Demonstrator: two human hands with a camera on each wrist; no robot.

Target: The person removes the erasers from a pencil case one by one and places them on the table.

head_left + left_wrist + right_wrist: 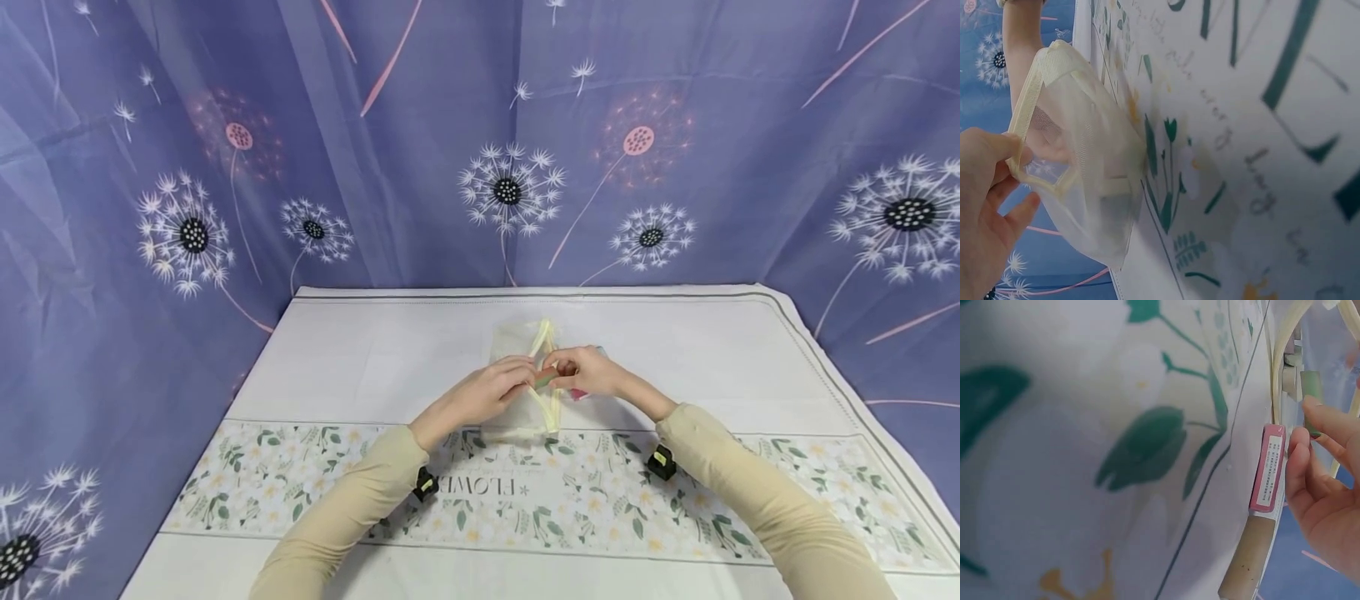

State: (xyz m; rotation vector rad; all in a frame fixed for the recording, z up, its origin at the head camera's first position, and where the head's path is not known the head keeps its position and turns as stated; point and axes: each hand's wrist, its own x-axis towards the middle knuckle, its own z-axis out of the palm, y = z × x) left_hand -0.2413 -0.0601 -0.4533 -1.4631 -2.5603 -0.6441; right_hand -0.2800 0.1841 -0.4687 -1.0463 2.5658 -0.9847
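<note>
A pale mesh bag (513, 421) with cream-yellow trim lies on the table. My left hand (495, 387) pinches the trim at its mouth; the left wrist view shows the mesh bag (1085, 144) held open from the side, with a small pale block (1115, 203) dimly visible through it. Between fingers and thumb, my right hand (591, 371) holds a small green box (1312, 387) at the bag's mouth. Just beside that hand are a pink box (1268, 469) with a white printed label and a brown box (1247, 556).
Beneath everything is a white tablecloth (390, 358) with a floral band (300, 467) across it. A blue-purple dandelion curtain (420, 183) hangs behind the table and along its sides. Black devices (662, 462) are strapped at both wrists.
</note>
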